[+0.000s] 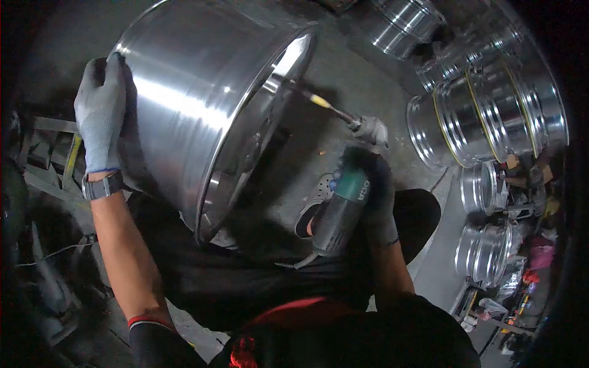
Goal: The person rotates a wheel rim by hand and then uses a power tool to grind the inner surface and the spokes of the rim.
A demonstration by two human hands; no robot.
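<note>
A large shiny metal wheel rim point(184, 104) leans over my lap, its open face turned to the right. My left hand point(101, 110), in a grey-white glove, grips the left side of its barrel, thumb and fingers at the edge. In the gloved fist of my right hand point(379, 196) is a green and black angle grinder point(343, 205), its cord trailing from the lower end. From the grinder's head a long thin shaft point(322, 101) with a yellow band reaches to the inside of the rim, where its tip overlaps the spokes.
Several polished rims point(485, 116) lie in a row at the right, with smaller rims point(485, 251) below them. Another rim point(408, 27) rests at the top. A metal frame point(52, 153) stands at the left. Between my legs a grey clog point(316, 199) shows on the concrete floor point(368, 80).
</note>
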